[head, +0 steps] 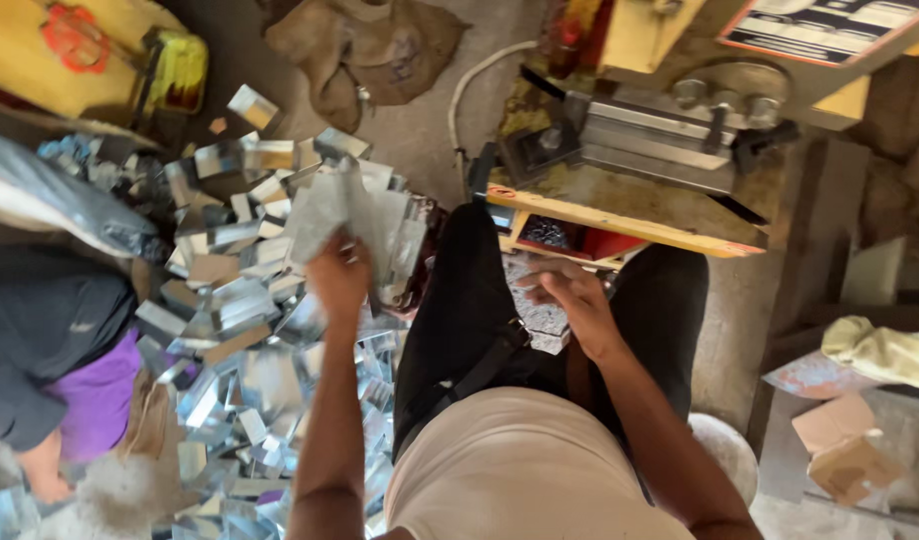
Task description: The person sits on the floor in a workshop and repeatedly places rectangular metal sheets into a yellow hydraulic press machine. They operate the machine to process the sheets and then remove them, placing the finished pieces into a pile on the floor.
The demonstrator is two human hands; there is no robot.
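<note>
At far left of the frame, another person's dark and purple clothing was seen beside a heap of cut sheet-metal pieces spread over the floor from upper left to lower centre. The left hand was raised at left of centre, fingers closed round a bunch of thin metal strips held just above the heap. The strips were judged light singly, stiff, slick and sharp-edged; a grip across the flat faces, off the cut edges, was judged safest. A burlap sack lay at top centre, contents not visible. The right hand was seen at centre right over the lap, fingers curled, possibly pinching a small piece; what it held could not be told. Above it stood a yellow press machine with a red tray under its table, holding small dark bits. Cardboard scraps lay at lower right.
</note>
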